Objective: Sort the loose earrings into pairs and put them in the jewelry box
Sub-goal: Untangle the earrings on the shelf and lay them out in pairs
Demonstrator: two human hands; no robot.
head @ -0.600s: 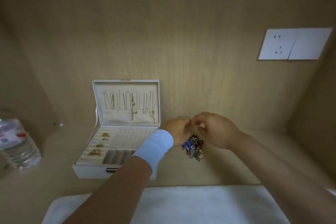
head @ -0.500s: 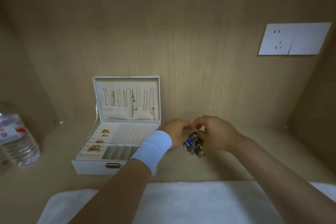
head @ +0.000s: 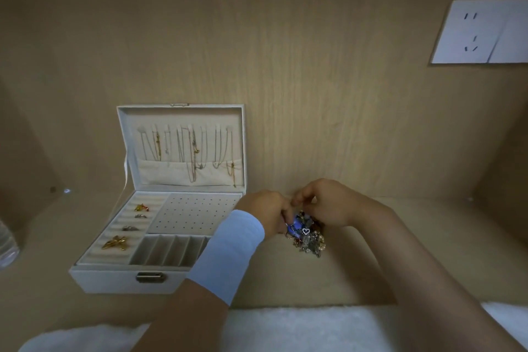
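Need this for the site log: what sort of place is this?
Likely a home wardrobe or desk nook: wood-grain panels behind and at the sides, a wall socket, and an open jewelry box beside a heap of earrings on the shelf.

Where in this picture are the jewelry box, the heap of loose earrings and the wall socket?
jewelry box (head: 108,278), head view, on its white front wall, left of the latch.
heap of earrings (head: 308,243), head view, on the tangled middle, just below a small heart.
wall socket (head: 468,28), head view, on its white faceplate.
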